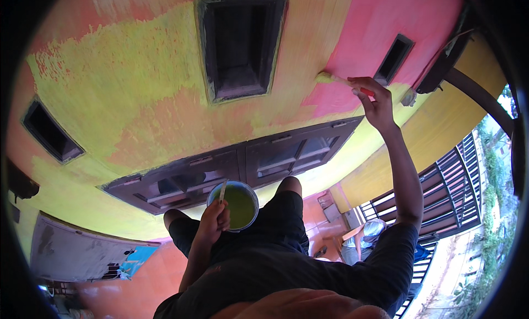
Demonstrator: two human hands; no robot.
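My right hand, arm raised, is closed round the red handle of a paintbrush. Its yellow-green bristles meet the wall where pink and orange paint border each other, between two dark-framed openings. Low in front of me, my left hand is closed at the side of a round bucket of green paint. A pale, narrow strip sticks up from that fist along the rim; I cannot tell whether it is a stick or part of the bucket's handle.
A large dark recess and a smaller one break the wall above. Below runs a brown-framed window. Far below, a person is near black railings above an orange tiled floor. A grey panel stands at lower left.
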